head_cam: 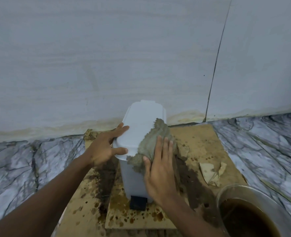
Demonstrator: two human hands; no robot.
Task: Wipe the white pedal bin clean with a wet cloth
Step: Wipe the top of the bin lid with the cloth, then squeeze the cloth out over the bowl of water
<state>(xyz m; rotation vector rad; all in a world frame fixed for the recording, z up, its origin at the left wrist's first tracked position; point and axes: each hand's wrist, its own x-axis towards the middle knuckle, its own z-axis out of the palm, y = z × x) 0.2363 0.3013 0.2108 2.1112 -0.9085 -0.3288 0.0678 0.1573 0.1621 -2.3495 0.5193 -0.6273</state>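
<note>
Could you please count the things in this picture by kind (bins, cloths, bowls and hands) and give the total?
white pedal bin: 1
grey cloth: 1
clear bowl of brown water: 1
hands: 2, left hand and right hand
total: 5

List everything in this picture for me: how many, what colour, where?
wall: one, pale, behind
floor: grey-veined marble
cardboard: at least two sheets, brown, stained, on floor
pedal bin: one, white, on cardboard against wall
pedal: one, black, front of bin's base
cloth: one, grey-brown, over the lid's right side
bowl: one, clear, brown water inside, lower right
left hand: one, braces lid's left corner
right hand: one, presses flat on cloth
</note>
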